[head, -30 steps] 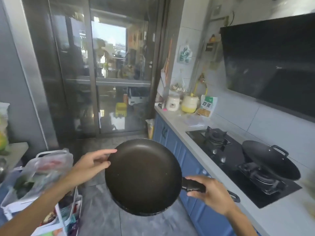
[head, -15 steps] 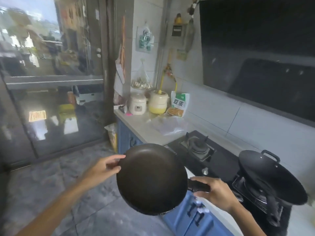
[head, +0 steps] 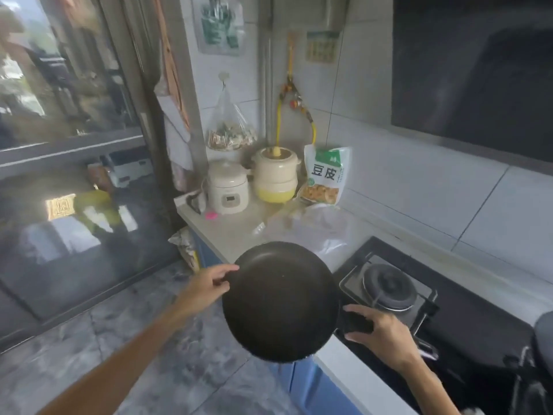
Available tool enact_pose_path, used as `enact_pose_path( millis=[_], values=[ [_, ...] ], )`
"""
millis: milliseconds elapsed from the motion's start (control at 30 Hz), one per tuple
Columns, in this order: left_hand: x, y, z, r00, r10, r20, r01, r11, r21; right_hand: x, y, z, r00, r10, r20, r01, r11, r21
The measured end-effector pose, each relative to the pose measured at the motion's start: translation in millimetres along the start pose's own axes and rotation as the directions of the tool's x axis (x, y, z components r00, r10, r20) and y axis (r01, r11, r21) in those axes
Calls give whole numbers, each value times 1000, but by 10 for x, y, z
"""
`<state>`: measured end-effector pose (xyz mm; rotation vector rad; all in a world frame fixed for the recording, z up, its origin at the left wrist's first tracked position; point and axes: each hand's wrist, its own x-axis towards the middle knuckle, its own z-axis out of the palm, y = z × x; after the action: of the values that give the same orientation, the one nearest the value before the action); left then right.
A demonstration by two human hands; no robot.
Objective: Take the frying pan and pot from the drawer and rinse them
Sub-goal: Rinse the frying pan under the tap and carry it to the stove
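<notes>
A black round frying pan is held in the air over the front edge of the counter, its dark inside facing up. My right hand is wrapped around its black handle on the right. My left hand pinches the pan's left rim with fingers and thumb. No pot and no drawer can be made out in this view.
A black gas hob lies on the white counter just right of the pan, a dark wok at the far right edge. Two small cookers, a food bag and clear plastic stand at the counter's far end. Blue cabinets below, glass door left.
The view has swung right and closer to the counter. The pan, held in both hands the same way, has moved toward the counter edge beside the hob.
</notes>
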<state>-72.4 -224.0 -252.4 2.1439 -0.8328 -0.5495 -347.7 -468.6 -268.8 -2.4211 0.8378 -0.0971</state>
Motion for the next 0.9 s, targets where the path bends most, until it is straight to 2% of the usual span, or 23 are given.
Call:
enact_pose_path(
  millis=[167,433,567,700,900],
  values=[
    [1150,-156,14,998,-14,61,14,1000,11,819,-9,235,993,111,-28,-110,993,33],
    [2639,-733,231,959,-59,275,32,994,101,1546,-123,900,929,368,-21,-368,930,10],
    [3040,-993,240,907,-21,420,-29,993,113,1718,-247,1112,864,503,-29,-502,864,36],
    [3310,-1220,226,846,21,533,-102,987,124,1827,-305,1297,826,561,-55,-559,828,52],
    [3513,-1444,210,803,58,593,-170,976,136,1884,-293,1556,832,549,-85,-551,835,0]
  ],
)
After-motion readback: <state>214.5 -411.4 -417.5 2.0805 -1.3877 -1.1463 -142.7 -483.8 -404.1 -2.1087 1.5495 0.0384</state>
